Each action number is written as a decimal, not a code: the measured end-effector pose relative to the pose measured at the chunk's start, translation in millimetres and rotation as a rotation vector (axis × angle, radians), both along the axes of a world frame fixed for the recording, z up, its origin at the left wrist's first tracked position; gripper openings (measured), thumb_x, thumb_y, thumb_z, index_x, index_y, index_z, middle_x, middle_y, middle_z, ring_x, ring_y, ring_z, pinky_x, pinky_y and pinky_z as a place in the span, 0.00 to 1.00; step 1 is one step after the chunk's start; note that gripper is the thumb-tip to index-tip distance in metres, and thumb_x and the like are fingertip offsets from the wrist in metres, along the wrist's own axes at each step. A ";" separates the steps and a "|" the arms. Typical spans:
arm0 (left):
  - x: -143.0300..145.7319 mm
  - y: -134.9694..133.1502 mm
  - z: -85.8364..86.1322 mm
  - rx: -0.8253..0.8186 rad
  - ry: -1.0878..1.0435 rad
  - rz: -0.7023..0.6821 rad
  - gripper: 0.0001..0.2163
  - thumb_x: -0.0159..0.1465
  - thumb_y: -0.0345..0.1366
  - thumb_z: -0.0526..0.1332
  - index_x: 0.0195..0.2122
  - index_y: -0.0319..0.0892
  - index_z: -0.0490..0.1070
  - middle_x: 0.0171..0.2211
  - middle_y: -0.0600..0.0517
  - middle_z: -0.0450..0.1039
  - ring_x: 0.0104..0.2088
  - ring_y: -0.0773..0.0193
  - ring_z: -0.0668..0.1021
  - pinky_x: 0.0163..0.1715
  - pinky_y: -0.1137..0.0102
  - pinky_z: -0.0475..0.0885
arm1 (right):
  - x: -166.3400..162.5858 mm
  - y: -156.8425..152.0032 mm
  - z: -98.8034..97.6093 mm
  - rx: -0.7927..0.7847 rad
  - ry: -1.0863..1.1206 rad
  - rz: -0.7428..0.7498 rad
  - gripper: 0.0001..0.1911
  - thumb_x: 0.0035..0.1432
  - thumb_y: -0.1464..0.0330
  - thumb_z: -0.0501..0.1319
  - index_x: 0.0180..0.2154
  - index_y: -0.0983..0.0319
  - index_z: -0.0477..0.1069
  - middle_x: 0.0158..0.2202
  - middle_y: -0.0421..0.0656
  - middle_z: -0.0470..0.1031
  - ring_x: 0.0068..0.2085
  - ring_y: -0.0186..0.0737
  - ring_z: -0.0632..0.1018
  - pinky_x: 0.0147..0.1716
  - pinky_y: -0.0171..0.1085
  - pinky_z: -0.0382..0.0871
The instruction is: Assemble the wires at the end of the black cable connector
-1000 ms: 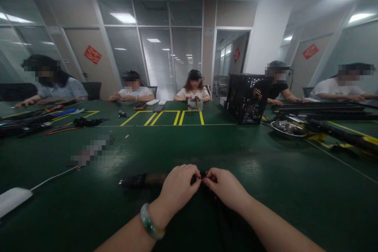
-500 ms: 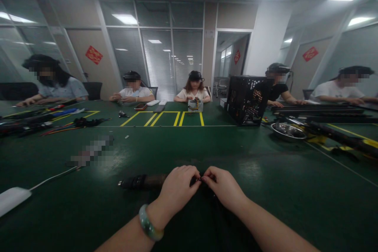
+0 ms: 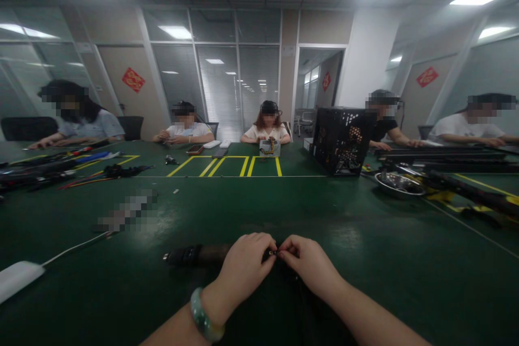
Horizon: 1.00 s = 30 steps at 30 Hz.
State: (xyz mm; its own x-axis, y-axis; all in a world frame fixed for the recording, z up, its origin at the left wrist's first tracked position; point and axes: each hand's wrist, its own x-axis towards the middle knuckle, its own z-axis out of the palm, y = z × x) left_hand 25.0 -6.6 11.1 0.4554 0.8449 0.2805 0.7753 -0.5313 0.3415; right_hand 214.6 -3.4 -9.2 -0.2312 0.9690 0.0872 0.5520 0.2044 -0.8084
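Observation:
A dark cylindrical tool, black at the front with a brownish body and a small metal tip, lies along the green table with its tip to the left. My left hand, a green bangle on its wrist, is closed around the tool's right end. Thumb and fingers of my right hand pinch at that same end, touching or nearly touching my left fingertips. Whatever small part sits between the right fingertips is too small and dark to name. A dark cord seems to run down below the hands.
A black computer case stands at the back right, beside a metal bowl. Cables and tools lie at the left. A white power strip is at the near left. Several people sit across the green table.
The view has tilted up slightly, so everything sits a little lower. Both hands stay at the tool's right end, with only small finger movement.

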 end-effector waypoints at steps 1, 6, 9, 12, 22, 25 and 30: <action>0.1 -0.2 0.6 -0.002 -0.002 -0.002 0.03 0.62 0.34 0.59 0.37 0.45 0.70 0.38 0.54 0.73 0.40 0.60 0.74 0.43 0.64 0.65 | 0.0 -0.2 -0.1 -0.001 0.002 0.007 0.04 0.57 0.67 0.61 0.34 0.58 0.75 0.29 0.37 0.77 0.30 0.35 0.76 0.26 0.30 0.61; 0.2 -0.2 1.6 -0.017 -0.019 -0.014 0.04 0.62 0.34 0.59 0.37 0.45 0.70 0.38 0.53 0.73 0.40 0.60 0.74 0.44 0.64 0.65 | -0.6 -0.9 0.3 -0.002 0.002 0.013 0.04 0.57 0.67 0.61 0.34 0.59 0.75 0.29 0.38 0.76 0.30 0.35 0.76 0.26 0.30 0.61; -0.4 0.1 0.4 -0.014 -0.020 -0.013 0.04 0.62 0.34 0.59 0.37 0.45 0.70 0.38 0.53 0.73 0.40 0.60 0.74 0.44 0.64 0.65 | -0.9 -1.1 1.2 0.002 -0.010 0.012 0.04 0.57 0.67 0.61 0.34 0.59 0.75 0.29 0.38 0.76 0.29 0.35 0.75 0.26 0.30 0.61; -0.9 0.0 -0.6 -0.011 -0.022 -0.012 0.04 0.62 0.34 0.59 0.38 0.45 0.70 0.38 0.54 0.73 0.40 0.60 0.74 0.44 0.64 0.65 | -0.7 -1.2 1.5 0.005 -0.028 0.015 0.04 0.57 0.67 0.61 0.34 0.59 0.75 0.27 0.38 0.76 0.28 0.34 0.75 0.25 0.30 0.60; -0.9 0.6 -1.3 -0.012 -0.026 -0.009 0.04 0.61 0.34 0.60 0.38 0.46 0.71 0.39 0.54 0.74 0.41 0.60 0.74 0.43 0.65 0.65 | 0.6 1.1 -2.6 0.007 -0.034 0.016 0.04 0.56 0.67 0.62 0.34 0.59 0.75 0.27 0.37 0.75 0.28 0.34 0.74 0.24 0.29 0.59; -1.6 1.6 -3.7 -0.002 -0.039 -0.010 0.05 0.61 0.33 0.60 0.38 0.46 0.70 0.39 0.54 0.73 0.41 0.60 0.73 0.44 0.64 0.64 | 0.2 0.7 -2.4 -0.013 -0.019 0.023 0.05 0.56 0.66 0.62 0.34 0.58 0.76 0.27 0.37 0.76 0.28 0.34 0.74 0.24 0.29 0.59; -2.1 2.3 -4.3 -0.003 -0.042 -0.014 0.04 0.61 0.34 0.60 0.38 0.46 0.70 0.39 0.54 0.73 0.41 0.60 0.73 0.44 0.65 0.64 | -0.8 -0.9 2.0 -0.017 -0.017 0.013 0.05 0.57 0.66 0.61 0.33 0.59 0.76 0.27 0.37 0.76 0.28 0.34 0.75 0.24 0.29 0.59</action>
